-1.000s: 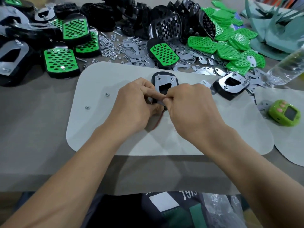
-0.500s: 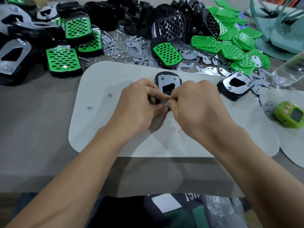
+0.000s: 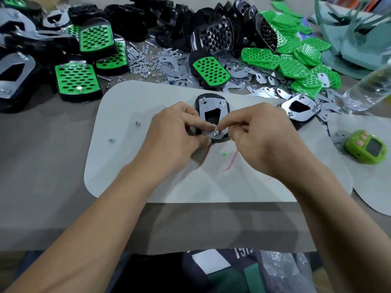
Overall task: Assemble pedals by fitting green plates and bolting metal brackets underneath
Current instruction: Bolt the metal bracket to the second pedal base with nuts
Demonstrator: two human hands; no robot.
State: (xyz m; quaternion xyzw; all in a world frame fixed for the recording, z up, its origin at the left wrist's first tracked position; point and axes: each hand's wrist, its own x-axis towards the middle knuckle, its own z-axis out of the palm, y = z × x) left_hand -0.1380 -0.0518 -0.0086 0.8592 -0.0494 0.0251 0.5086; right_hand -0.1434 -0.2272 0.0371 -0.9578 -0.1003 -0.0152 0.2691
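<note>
A black pedal (image 3: 198, 106) lies upside down on the white mat (image 3: 127, 166), with a metal bracket (image 3: 211, 105) on its underside and two bolts standing up at its far end. My left hand (image 3: 175, 136) grips the pedal's left side, its index finger stretched to the near bolt with its nut (image 3: 216, 132). My right hand (image 3: 260, 134) pinches at that nut with thumb and index finger. Loose green plates (image 3: 296, 66) are piled at the back right. Spare metal brackets (image 3: 175, 66) lie behind the mat.
Finished green-topped pedals (image 3: 78, 81) crowd the back left, black pedal shells (image 3: 211, 37) the back middle. Another upturned pedal (image 3: 300, 108) sits on the mat's right. Two loose nuts (image 3: 137, 123) lie on the mat's left. A green counter (image 3: 366, 149) and a plastic bottle (image 3: 368, 89) stand right.
My hands have parted slightly, uncovering the near end of the bracket with its bolt and nut. The pedal stays in place.
</note>
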